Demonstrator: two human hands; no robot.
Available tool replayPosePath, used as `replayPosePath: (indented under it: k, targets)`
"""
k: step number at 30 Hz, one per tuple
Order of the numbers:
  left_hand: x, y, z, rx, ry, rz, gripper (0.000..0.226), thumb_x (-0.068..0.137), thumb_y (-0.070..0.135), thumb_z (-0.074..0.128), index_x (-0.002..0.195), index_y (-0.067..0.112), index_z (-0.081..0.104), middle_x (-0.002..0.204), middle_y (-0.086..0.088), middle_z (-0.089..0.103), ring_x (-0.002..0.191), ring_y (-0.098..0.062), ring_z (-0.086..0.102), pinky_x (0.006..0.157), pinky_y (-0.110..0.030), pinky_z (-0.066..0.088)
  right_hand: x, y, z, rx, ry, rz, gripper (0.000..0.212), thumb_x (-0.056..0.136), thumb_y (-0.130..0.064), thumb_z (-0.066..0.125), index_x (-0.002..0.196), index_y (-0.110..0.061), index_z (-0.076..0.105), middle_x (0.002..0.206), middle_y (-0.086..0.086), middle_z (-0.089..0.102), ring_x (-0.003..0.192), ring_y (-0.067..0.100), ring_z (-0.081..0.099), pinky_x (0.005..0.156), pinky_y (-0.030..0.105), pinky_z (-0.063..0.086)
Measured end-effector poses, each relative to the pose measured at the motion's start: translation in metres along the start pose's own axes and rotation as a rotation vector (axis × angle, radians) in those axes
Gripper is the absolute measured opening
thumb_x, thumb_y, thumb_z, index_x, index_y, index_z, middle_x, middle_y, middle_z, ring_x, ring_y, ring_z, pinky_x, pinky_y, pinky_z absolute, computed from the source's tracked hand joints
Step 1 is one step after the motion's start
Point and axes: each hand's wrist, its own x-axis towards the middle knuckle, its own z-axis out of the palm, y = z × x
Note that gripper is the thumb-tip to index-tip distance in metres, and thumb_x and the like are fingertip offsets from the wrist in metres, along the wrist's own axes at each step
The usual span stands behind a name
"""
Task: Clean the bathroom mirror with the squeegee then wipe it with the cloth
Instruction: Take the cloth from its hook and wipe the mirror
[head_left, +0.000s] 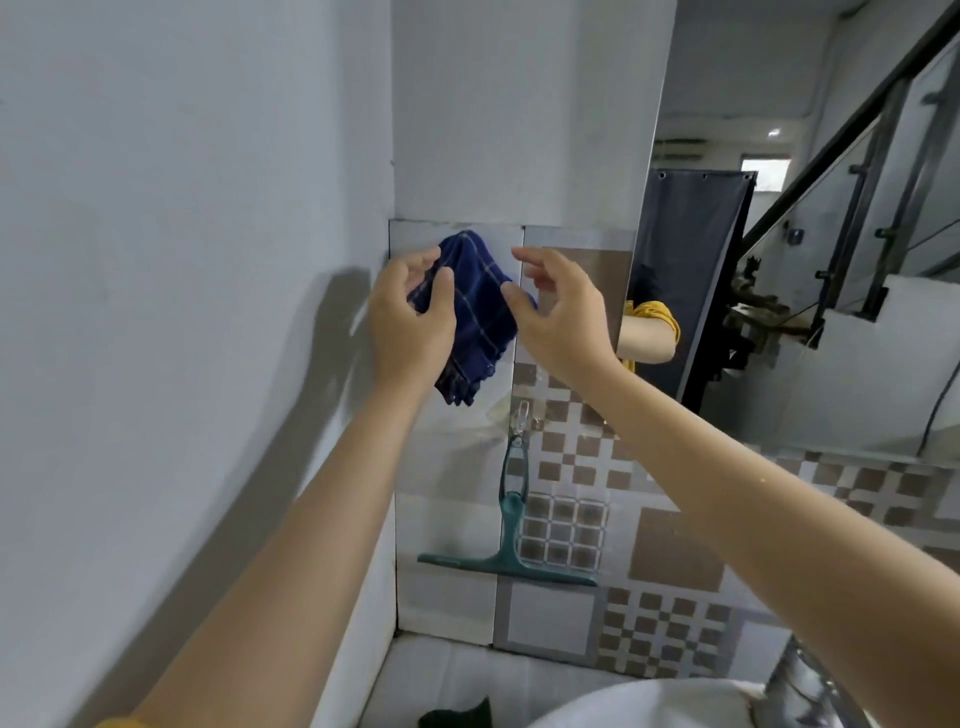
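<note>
Cloth (470, 312) was up by the tiled wall's top left corner, pinched in your left hand (410, 325); right hand (558, 317) was spread, just touching its edge. Squeegee (511, 525) hung on its hook (521, 415), so wiping's probably next. Mirror (779, 260) sat right.

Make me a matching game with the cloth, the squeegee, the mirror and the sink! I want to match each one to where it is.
Things:
1. cloth
2. squeegee
3. mirror
4. sink

Places:
A. hanging from a hook on the tiled wall
B. at the bottom edge of the picture
C. pinched in the left hand
D. on the wall at the right, above the patterned tiles

Pairs: 1-C, 2-A, 3-D, 4-B
</note>
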Motion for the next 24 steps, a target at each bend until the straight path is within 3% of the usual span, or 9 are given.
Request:
replayPosePath:
  k: [6,11,15,17,20,24]
  targets:
    - [0.028,-0.009,0.006,0.164,-0.083,-0.171,0.021,0.09,0.021,0.052,0.109,0.016,0.059,0.106,0.0,0.063,0.096,-0.014,0.058,0.084,-0.029,0.048,0.025,0.001,0.011,0.023,-0.103,0.115,0.037,0.094,-0.029,0.057,0.13,-0.023,0.051,0.116,0.006,0.061,0.103,0.016,0.058,0.088,0.035,0.054]
    - [0.033,-0.012,0.005,0.152,-0.107,-0.237,0.013,0.091,0.013,0.048,0.096,0.018,0.06,0.087,0.004,0.061,0.079,-0.01,0.058,0.061,-0.021,0.043,0.034,-0.003,0.02,0.143,-0.109,0.205,0.031,0.092,-0.032,0.06,0.122,-0.025,0.056,0.088,-0.003,0.066,0.078,0.012,0.065,0.063,0.024,0.055]
    - [0.036,-0.012,0.002,0.047,-0.149,-0.341,0.009,0.088,0.013,0.057,0.093,0.017,0.062,0.089,0.0,0.064,0.081,-0.015,0.062,0.063,-0.027,0.05,0.041,-0.005,0.02,0.255,-0.133,0.244,0.021,0.09,-0.025,0.064,0.11,-0.03,0.061,0.087,0.007,0.073,0.078,0.024,0.071,0.072,0.045,0.061]
    - [0.037,-0.012,0.0,-0.029,-0.143,-0.385,0.011,0.086,0.011,0.06,0.093,0.018,0.065,0.091,-0.002,0.066,0.082,-0.018,0.065,0.062,-0.029,0.052,0.045,-0.006,0.016,0.268,-0.147,0.261,0.022,0.09,-0.021,0.064,0.109,-0.031,0.061,0.089,0.01,0.071,0.082,0.026,0.07,0.076,0.048,0.059]
    - [0.037,-0.01,-0.003,-0.162,-0.146,-0.426,0.015,0.084,0.007,0.063,0.09,0.02,0.068,0.094,-0.006,0.07,0.083,-0.019,0.068,0.064,-0.028,0.054,0.051,-0.009,0.009,0.287,-0.165,0.248,0.023,0.091,-0.017,0.063,0.108,-0.032,0.063,0.1,0.013,0.068,0.09,0.028,0.067,0.079,0.047,0.059]
    - [0.04,0.001,-0.008,-0.219,-0.149,-0.434,0.016,0.084,0.004,0.063,0.088,0.018,0.069,0.092,-0.006,0.072,0.083,-0.016,0.069,0.07,-0.026,0.055,0.055,-0.018,0.003,0.281,-0.181,0.17,0.025,0.093,-0.012,0.059,0.115,-0.02,0.067,0.101,-0.003,0.065,0.095,0.021,0.062,0.083,0.034,0.057]
